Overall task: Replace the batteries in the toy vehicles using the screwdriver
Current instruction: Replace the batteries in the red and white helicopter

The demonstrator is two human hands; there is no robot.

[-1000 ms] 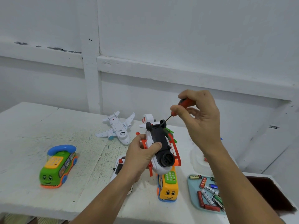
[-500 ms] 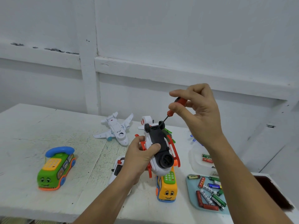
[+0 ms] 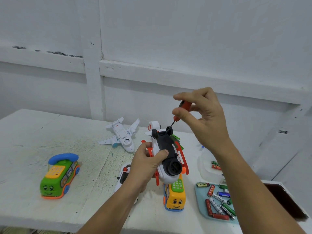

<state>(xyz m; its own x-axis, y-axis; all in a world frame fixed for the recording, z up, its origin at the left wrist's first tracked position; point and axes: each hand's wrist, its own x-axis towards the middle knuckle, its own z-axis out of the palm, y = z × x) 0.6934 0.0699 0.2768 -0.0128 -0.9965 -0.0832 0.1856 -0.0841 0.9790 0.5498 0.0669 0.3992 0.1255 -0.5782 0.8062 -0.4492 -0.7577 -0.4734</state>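
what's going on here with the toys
A person grips an upturned white and orange toy vehicle in the left hand, held up over the table. The right hand pinches a red-handled screwdriver, its tip at the black underside by the wheels. Loose batteries lie in a blue tray nearby.

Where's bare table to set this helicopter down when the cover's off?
Widest bare patch: white table between green toy bus with blue handset and white toy aeroplane, running to the left edge. Crowded on the right: yellow toy bus, pale blue battery tray and clear plastic tub.
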